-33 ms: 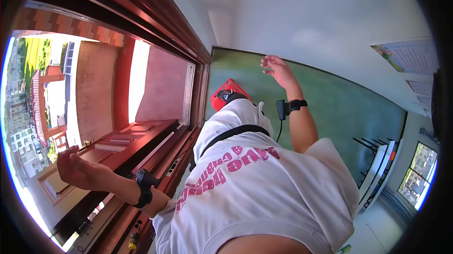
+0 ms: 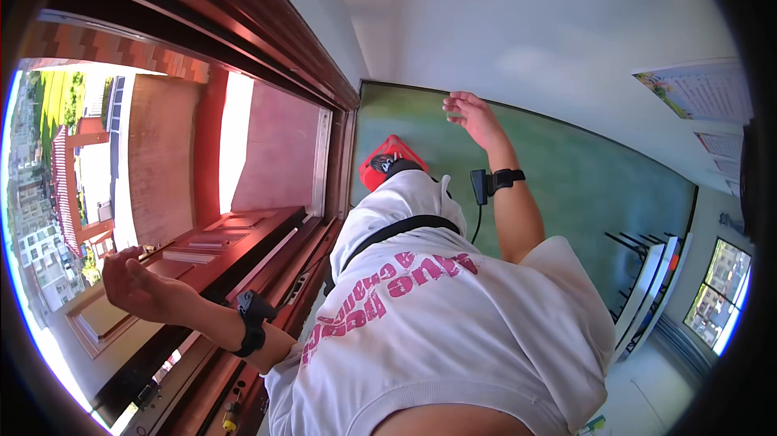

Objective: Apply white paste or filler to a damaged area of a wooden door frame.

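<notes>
My left hand point(image 2: 133, 284) is stretched out to the left, fingers apart and holding nothing, close to the panel of a brown wooden door point(image 2: 194, 258). My right hand point(image 2: 473, 119) is raised with its fingers spread against a green chalkboard point(image 2: 583, 185); nothing is in it. Each wrist wears a black band point(image 2: 252, 324), and a small black device with a cable hangs from the right one point(image 2: 479, 187). A red object point(image 2: 387, 162) with a black part shows above my white shirt point(image 2: 453, 331) with pink lettering; I cannot tell what it is.
The dark wooden door frame point(image 2: 243, 39) runs along the left, with sunlit buildings outside point(image 2: 48, 193). A white wall point(image 2: 550, 23) carries posters point(image 2: 704, 92) at the right. White furniture with dark legs point(image 2: 647, 274) and a window point(image 2: 716, 290) sit lower right.
</notes>
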{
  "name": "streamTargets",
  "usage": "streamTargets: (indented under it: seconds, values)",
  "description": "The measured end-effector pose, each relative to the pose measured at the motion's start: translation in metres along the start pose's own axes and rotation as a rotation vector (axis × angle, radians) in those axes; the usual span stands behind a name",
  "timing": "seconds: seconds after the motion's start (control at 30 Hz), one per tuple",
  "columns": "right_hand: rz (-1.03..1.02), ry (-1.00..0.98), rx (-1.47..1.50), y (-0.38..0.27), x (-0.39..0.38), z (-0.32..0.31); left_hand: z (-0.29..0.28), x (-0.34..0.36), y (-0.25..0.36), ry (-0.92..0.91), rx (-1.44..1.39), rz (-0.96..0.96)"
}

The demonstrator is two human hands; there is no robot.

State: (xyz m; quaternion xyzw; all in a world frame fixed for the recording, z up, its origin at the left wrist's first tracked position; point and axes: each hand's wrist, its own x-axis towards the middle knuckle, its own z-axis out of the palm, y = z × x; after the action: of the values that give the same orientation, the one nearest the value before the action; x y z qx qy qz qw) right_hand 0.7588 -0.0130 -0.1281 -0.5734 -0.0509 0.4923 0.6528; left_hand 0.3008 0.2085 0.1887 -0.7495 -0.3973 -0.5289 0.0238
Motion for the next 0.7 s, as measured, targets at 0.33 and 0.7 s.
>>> streamTargets:
  seconds: [0.33,0.7]
  values:
    - [-0.049,-0.077,0.174,-0.032,0.013,0.026,0.023,-0.055,0.002,-0.182,-0.208,-0.499]
    - [-0.261,-0.146,0.244,-0.079,0.035,0.065,0.032,-0.069,0.005,-0.159,-0.202,-0.567]
